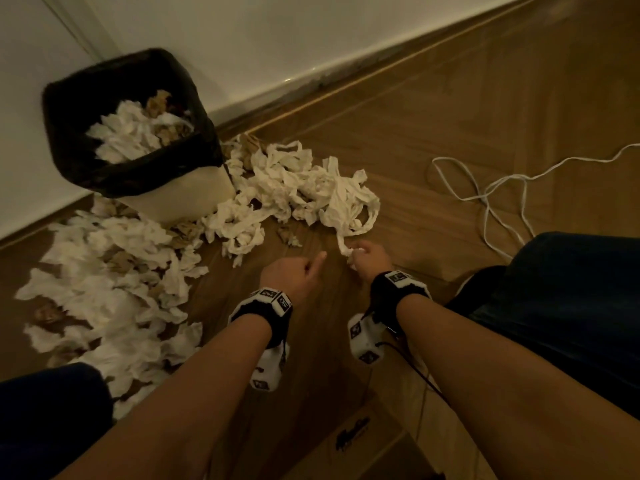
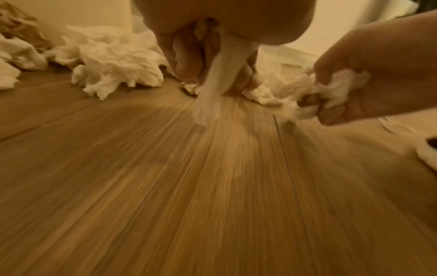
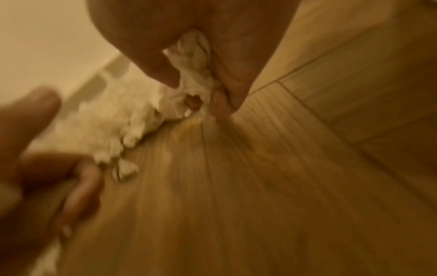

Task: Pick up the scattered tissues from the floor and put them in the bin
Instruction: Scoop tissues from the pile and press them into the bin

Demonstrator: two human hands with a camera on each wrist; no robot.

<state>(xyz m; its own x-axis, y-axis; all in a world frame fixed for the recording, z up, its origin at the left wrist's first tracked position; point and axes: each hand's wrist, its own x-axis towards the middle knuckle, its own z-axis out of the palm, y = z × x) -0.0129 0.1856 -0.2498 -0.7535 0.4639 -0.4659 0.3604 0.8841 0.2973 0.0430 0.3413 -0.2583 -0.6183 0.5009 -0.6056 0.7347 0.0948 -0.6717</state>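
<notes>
A white bin [image 1: 180, 199] with a black liner stands in the corner at upper left, with tissues [image 1: 135, 133] inside. White and brown crumpled tissues lie in a heap [image 1: 294, 181] right of the bin and in another heap [image 1: 114, 271] in front of it. My right hand [image 1: 367, 256] grips the near end of a long twisted tissue [image 1: 346, 249] trailing from the right heap; the wad [image 3: 194, 56] shows between its fingers. My left hand [image 1: 301, 270] hovers just left of it, fingers curled round a white tissue strip [image 2: 220, 74] that hangs to the floor.
A white cable [image 1: 502, 188] loops over the wooden floor at right. A cardboard box [image 1: 363, 441] sits near the bottom edge. My knees in dark trousers [image 1: 571, 306] flank both arms. The wall skirting [image 1: 311, 81] runs behind the bin.
</notes>
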